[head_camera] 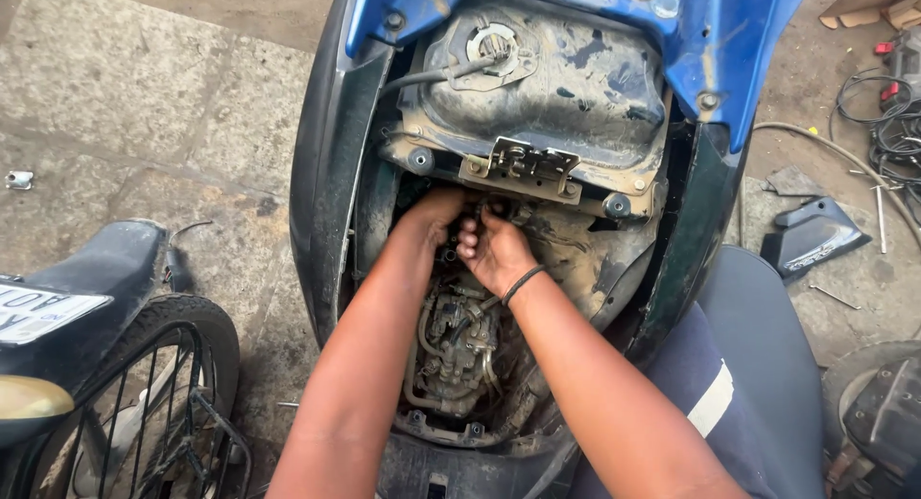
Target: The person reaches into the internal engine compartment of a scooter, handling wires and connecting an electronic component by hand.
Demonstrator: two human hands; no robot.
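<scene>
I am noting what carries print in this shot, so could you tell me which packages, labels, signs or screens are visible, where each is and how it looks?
Number plate: left edge, on the rear of a parked two-wheeler above its spoked wheel; flat white rectangle with dark characters, seen at an angle.
Cardboard box: top right corner on the ground; brown, only partly in frame.
No screens or signs are visible.

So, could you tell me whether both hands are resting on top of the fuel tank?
No, the left hand and right hand reach into the engine bay below the fuel tank.
</scene>
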